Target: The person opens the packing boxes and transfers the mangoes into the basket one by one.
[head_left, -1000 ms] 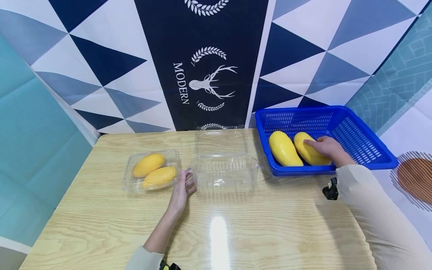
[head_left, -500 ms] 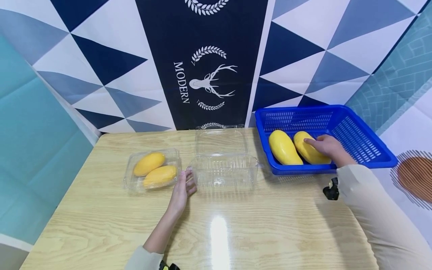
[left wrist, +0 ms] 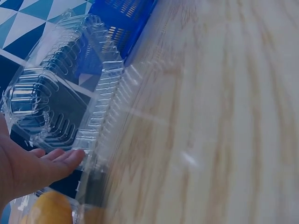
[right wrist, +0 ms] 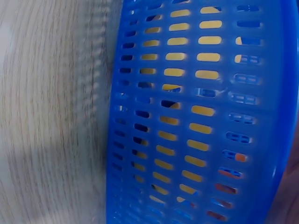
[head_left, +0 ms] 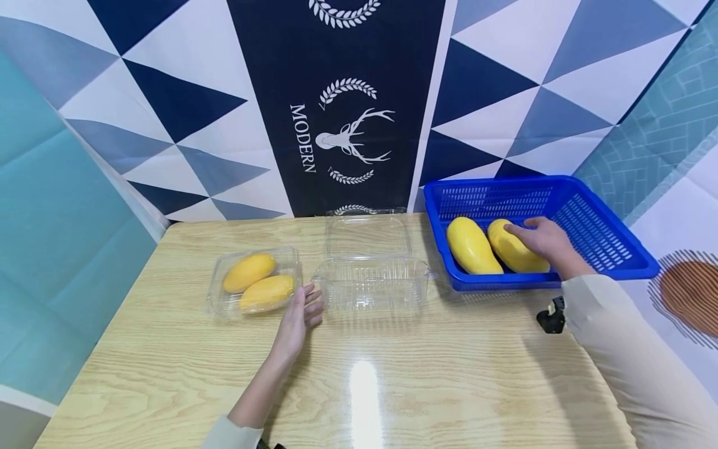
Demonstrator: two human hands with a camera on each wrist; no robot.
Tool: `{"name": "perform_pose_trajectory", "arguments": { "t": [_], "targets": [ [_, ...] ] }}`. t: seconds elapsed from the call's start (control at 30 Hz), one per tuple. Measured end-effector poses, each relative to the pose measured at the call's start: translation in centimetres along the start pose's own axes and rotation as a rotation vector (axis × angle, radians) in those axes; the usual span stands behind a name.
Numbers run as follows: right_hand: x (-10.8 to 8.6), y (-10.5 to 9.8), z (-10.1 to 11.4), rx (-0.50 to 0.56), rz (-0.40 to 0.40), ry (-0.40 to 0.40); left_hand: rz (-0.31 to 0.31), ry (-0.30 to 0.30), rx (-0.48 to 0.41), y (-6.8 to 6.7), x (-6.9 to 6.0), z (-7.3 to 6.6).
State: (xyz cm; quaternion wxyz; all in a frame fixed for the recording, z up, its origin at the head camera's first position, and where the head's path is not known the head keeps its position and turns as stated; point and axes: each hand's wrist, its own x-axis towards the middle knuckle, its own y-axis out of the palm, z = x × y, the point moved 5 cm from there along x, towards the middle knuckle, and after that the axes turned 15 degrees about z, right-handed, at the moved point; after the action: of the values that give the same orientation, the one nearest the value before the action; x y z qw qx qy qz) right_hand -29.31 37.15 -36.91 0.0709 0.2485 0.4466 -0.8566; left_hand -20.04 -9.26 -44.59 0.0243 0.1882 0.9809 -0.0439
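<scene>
My left hand (head_left: 294,321) has extended, slightly bent fingers beside the left end of an open clear plastic clamshell box (head_left: 370,287). In the left wrist view the fingertips overlap the box's edge; contact is unclear. Close on the hand's other side lies a closed clear clamshell (head_left: 214,290) holding two mangoes (head_left: 249,272). My right hand (head_left: 546,242) reaches into a blue plastic basket (head_left: 611,234), its thumb over the right-hand mango (head_left: 513,249). The index finger stands off the fruit, and the other fingers are hidden. Another mango (head_left: 472,246) lies beside it.
A pale wooden table (head_left: 443,386) carries everything. Behind it hangs a patterned cloth (head_left: 348,56). The open box's lid (head_left: 367,237) leans back near the cloth. Through the basket's slotted wall (right wrist: 187,102) in the right wrist view, yellow fruit shows.
My left hand has drawn slightly left, away from the open box. The right hand's index finger has lifted and spread from the thumb. The mangoes and basket hold their places.
</scene>
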Motion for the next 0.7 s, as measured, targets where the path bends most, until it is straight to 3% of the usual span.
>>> {"name": "perform_pose_trajectory", "arguments": {
  "t": [0.33,0.7],
  "targets": [
    [-0.8,-0.5,1.1,0.026,-0.077,-0.046,-0.028,-0.002,0.003,-0.6,-1.3,-0.3],
    [-1.6,-0.2,2.3,0.056,-0.093,-0.103,-0.057,-0.007,0.059,-1.9,-2.7,-0.6]
  ]
}}
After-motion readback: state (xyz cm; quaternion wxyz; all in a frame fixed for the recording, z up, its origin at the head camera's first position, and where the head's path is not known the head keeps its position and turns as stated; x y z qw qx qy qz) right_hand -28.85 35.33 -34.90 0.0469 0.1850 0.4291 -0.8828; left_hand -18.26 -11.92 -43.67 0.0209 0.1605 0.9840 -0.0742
